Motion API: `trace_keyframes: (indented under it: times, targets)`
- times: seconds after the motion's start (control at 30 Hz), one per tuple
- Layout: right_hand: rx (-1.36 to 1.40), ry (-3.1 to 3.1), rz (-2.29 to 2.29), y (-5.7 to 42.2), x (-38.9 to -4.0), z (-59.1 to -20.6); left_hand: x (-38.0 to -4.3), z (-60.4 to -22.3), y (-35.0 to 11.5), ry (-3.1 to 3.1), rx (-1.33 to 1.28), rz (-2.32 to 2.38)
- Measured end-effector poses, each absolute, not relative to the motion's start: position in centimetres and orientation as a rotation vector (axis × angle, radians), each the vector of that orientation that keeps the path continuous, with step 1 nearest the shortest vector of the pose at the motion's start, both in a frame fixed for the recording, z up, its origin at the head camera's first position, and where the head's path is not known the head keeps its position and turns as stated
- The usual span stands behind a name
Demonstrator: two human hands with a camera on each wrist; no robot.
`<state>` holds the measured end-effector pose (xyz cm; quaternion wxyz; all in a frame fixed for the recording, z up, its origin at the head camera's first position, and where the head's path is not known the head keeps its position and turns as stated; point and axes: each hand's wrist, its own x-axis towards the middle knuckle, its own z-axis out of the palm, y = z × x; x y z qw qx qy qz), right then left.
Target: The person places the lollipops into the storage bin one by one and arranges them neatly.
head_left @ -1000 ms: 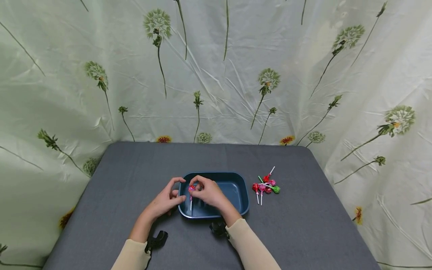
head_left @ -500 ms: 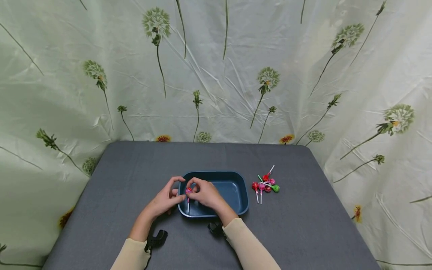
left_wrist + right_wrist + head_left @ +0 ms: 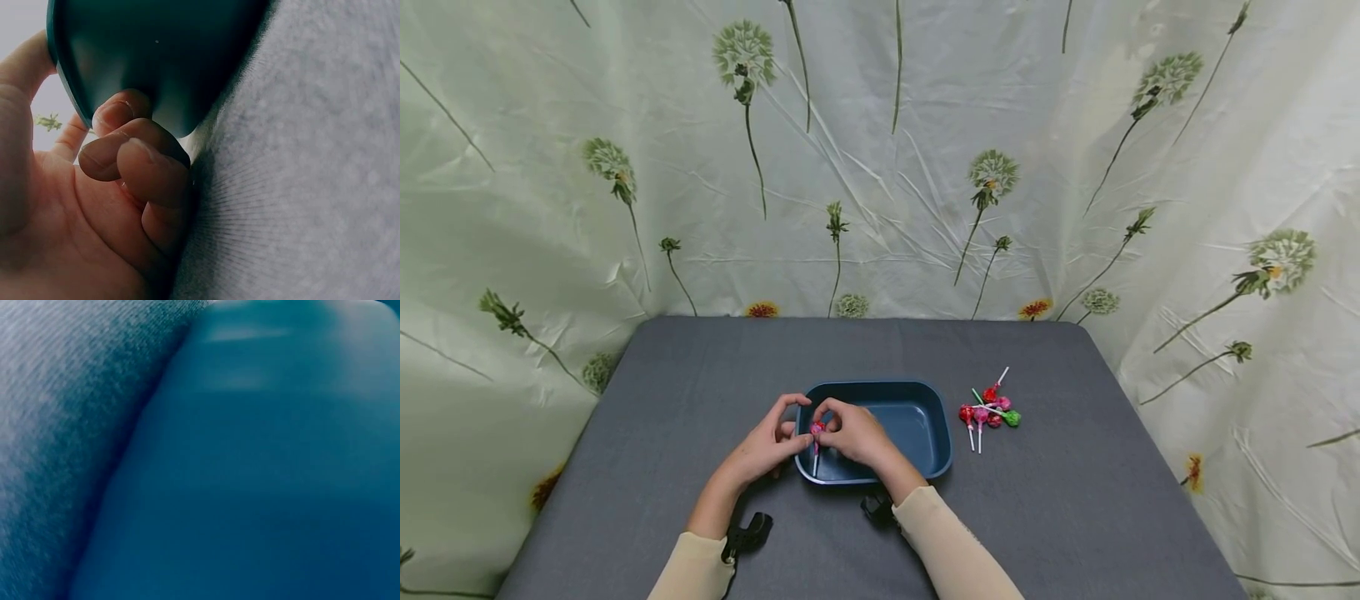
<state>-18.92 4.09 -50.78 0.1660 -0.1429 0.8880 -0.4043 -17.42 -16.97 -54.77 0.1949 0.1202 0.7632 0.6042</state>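
Observation:
A blue rectangular tray (image 3: 917,433) with rounded corners stands on the table in the head view. My left hand (image 3: 767,442) holds its left end, thumb and index finger at the rim. In the left wrist view, other fingers (image 3: 153,165) curl against the tray's outer wall (image 3: 169,56). Inside the left end of the tray, my right hand (image 3: 855,433) pinches a lollipop (image 3: 817,428) with a red and pink wrapper by its head. Its white stick points toward me. In the right wrist view the tray's outer side (image 3: 250,462) fills most of the picture, and the hand is hidden.
Several lollipops (image 3: 988,410) in red, pink and green wrappers lie in a loose pile right of the tray. A grey cloth (image 3: 1075,500) covers the table. Behind it hangs a pale curtain (image 3: 895,192) printed with dandelions.
My right hand has moved slightly left and toward me with the lollipop, closer to the tray's left wall. The left hand stays at the tray's end.

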Motion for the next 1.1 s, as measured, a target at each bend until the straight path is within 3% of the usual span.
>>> trace_keyframes:
  times: [1.1]
  targets:
    - [-0.367, 2.534, -1.069, 4.0, -18.6, -51.01, -17.38, -54.74, -17.0, 2.142, 0.359, 1.691]
